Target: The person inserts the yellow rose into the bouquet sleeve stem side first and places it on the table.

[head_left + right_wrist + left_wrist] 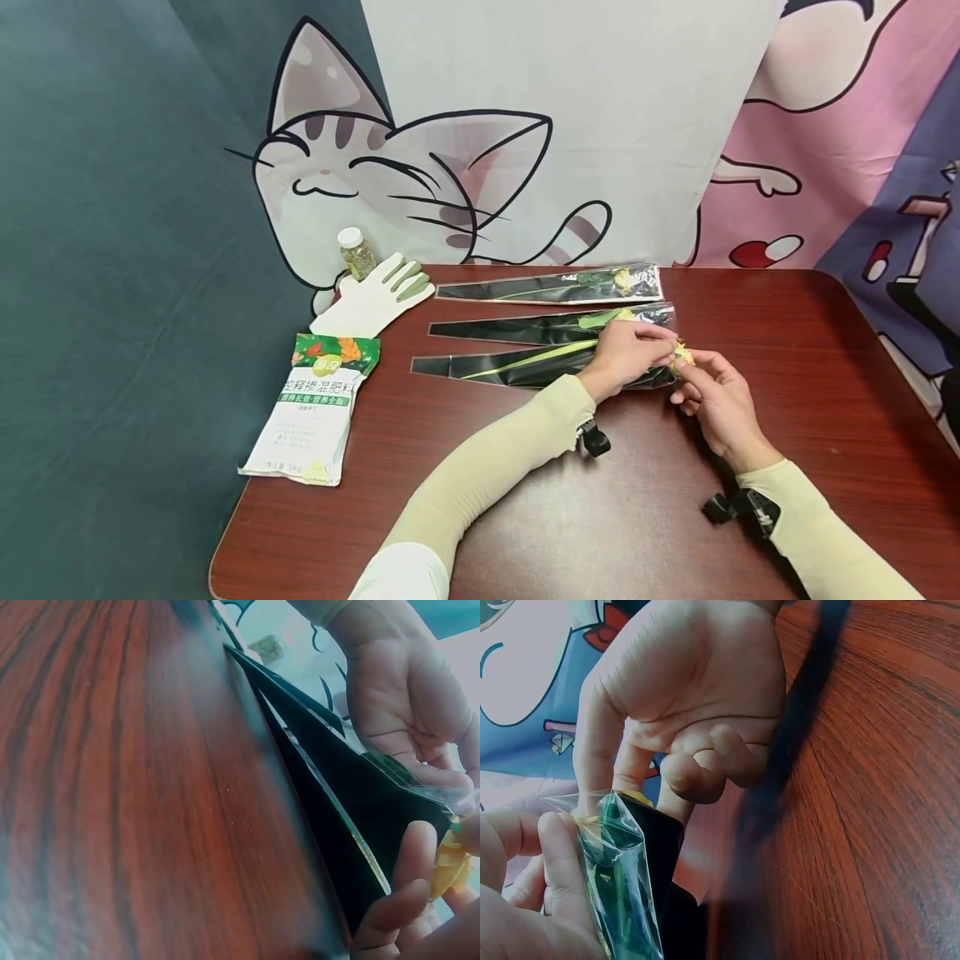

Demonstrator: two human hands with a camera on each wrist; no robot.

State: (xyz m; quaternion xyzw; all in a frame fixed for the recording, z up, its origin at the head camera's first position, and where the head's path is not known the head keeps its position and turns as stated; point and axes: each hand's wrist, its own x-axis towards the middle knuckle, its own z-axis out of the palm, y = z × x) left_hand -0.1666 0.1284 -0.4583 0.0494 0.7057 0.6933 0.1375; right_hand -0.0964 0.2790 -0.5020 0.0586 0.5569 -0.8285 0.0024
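Nearest of three long flower sleeves, a clear-fronted sleeve with black backing lies across the table with a green-stemmed flower inside. At its wide right end, my left hand pinches the clear film by the mouth. From the right, my right hand pinches the yellow flower at that mouth, thumb and forefinger on its head. In the right wrist view the sleeve's wide end tilts up off the table. My fingers hide part of the bloom.
Two more sleeved flowers, a middle one and a far one, lie behind. To the left are a white glove, a white-capped jar and a fertilizer bag. A cat-print curtain hangs behind the table.
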